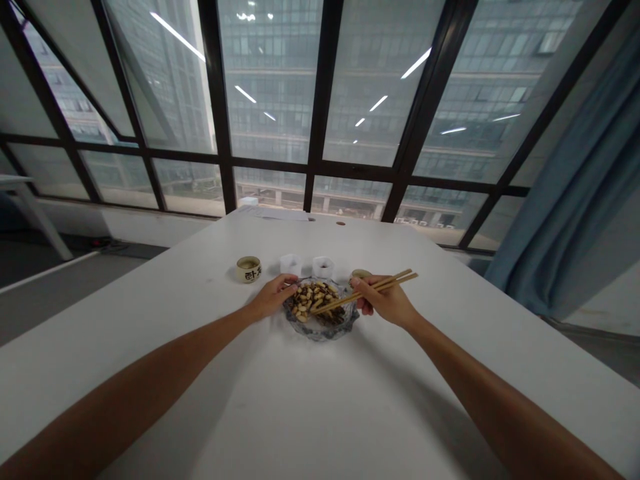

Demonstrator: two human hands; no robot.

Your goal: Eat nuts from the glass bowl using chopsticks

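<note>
A clear glass bowl [319, 331] with a wavy rim sits on the table in front of me. Inside lies a mix of pale yellowish pieces [313, 293], perhaps nuts, and small dark pieces [334, 316] gathered more to the right. My left hand [274, 295] grips the bowl's left rim, fingers over its edge. In my right hand [384, 300], just right of the bowl, is a pair of wooden chopsticks [400, 279]. Their tips reach down among the pieces near the bowl's middle; whether they pinch anything is too small to tell.
On the white table [320, 413], beyond the bowl, stand a cream cup with dark characters [249, 270] and two small white containers, one left [290, 264] and one right [323, 267]. Another cup [361, 273] is partly hidden behind my right hand. Papers [280, 214] lie at the far edge.
</note>
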